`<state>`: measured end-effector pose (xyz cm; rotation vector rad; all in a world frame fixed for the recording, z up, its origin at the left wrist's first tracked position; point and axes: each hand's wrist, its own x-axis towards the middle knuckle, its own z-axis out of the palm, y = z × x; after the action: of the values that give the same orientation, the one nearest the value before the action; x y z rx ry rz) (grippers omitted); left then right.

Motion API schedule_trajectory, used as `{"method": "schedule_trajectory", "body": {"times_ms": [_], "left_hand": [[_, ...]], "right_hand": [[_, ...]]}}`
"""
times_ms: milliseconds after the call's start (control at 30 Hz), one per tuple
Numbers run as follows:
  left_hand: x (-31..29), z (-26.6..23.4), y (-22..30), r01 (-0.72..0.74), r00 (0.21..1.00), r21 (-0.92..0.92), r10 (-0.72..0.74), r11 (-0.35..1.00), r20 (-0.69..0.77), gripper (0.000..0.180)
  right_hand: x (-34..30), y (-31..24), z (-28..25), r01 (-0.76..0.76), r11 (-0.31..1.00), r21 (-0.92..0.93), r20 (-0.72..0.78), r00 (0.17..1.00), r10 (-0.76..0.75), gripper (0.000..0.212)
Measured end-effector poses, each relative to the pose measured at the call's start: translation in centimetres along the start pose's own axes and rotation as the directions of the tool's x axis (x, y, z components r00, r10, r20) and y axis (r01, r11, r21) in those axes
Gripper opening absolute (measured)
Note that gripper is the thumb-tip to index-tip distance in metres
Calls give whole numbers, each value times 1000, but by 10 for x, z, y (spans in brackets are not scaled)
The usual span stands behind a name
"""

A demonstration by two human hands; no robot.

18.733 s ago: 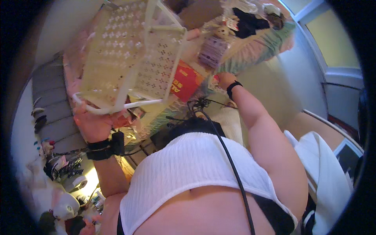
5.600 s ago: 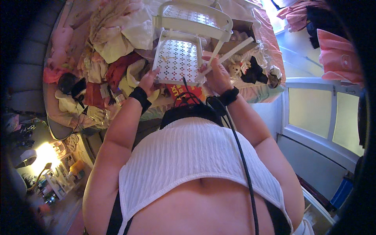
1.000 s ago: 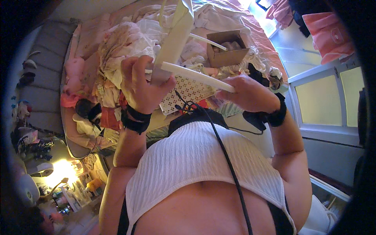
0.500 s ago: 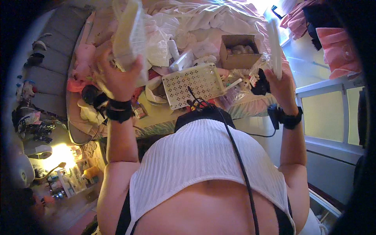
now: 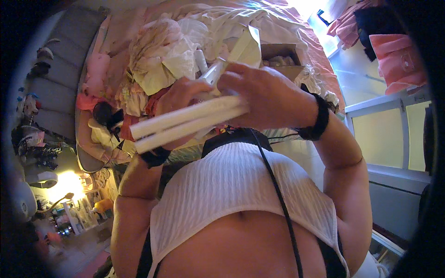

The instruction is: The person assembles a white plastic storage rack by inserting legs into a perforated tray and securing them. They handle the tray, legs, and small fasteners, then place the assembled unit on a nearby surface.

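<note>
Both hands meet in front of my chest, over the near side of the bed. My right hand (image 5: 273,99) is closed around one end of two long white strips (image 5: 190,121), which point to the left and are slightly blurred. My left hand (image 5: 178,95) is curled behind the strips, its fingers partly hidden. A pale, stiff plastic piece (image 5: 249,45) rises above my hands with its lower part hidden. It appears to run down into the left fingers. Each wrist wears a black band.
A rumpled bed holds a crumpled cream cloth and plastic heap (image 5: 160,55), a cardboard box (image 5: 283,56) and a white tube (image 5: 200,60). A black cable (image 5: 278,185) hangs down my front. A lit lamp (image 5: 69,185) stands at left, and pink cloth (image 5: 394,58) hangs at right.
My hands have come together from far apart. The left hand moved down and right with the pale plastic piece, the right hand moved left, and the strips swung from upright to nearly level.
</note>
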<state>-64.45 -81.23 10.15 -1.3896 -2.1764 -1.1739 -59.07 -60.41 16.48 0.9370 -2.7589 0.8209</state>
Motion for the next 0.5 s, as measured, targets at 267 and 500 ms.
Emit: {"method": "schedule_trajectory", "body": {"times_ms": [267,500], "left_hand": [[-2,-24,9,190,981,-285,-170,939,96,30],[-1,-26,28,194,980,-155,-197,969,2,22]], "right_hand": [[-10,-24,-6,-44,995,-91,92,994,53,37],[-17,-32,-9,-38,986,-162,82,995,51,34]]}}
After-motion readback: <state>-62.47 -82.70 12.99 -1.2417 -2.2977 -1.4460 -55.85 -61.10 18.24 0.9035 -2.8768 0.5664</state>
